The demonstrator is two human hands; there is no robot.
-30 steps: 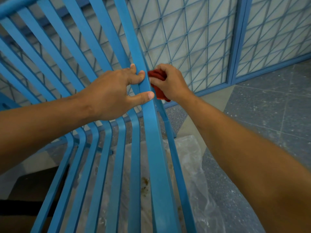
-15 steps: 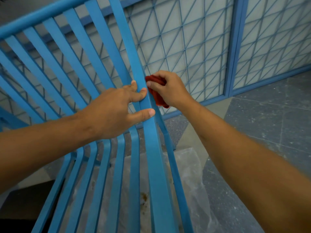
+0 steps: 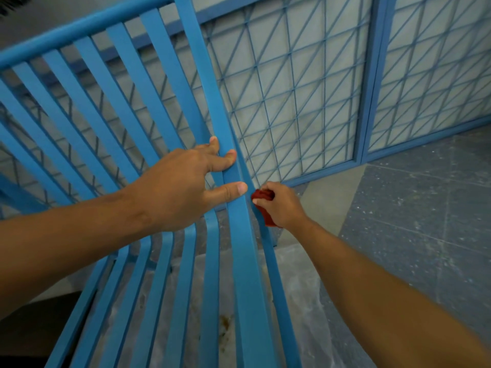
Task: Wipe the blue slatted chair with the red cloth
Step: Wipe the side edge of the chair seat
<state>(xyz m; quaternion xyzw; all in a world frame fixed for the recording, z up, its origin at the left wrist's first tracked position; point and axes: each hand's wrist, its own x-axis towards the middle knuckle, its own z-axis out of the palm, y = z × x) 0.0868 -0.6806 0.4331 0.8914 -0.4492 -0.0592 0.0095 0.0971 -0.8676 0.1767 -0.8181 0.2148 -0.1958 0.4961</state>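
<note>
The blue slatted chair [image 3: 148, 107] fills the left and middle of the head view, its back slats rising to a top rail and curving down into the seat. My left hand [image 3: 183, 187] grips the rightmost wide slat, thumb in front and fingers behind it. Just to the right, my right hand [image 3: 281, 205] holds the bunched red cloth [image 3: 265, 205] against the chair's thin outer side bar, at the bend between back and seat. Most of the cloth is hidden inside the hand.
A clear plastic sheet [image 3: 300, 293] with brown stains lies on the floor under the seat. Behind the chair stands a blue lattice wall panel [image 3: 292, 96]. Speckled grey floor tiles [image 3: 419, 221] spread to the right.
My right hand has slid the red cloth down the outer bar, from beside my left fingers to below them. The view has tilted up, showing the chair's top rail. My left hand keeps its grip.
</note>
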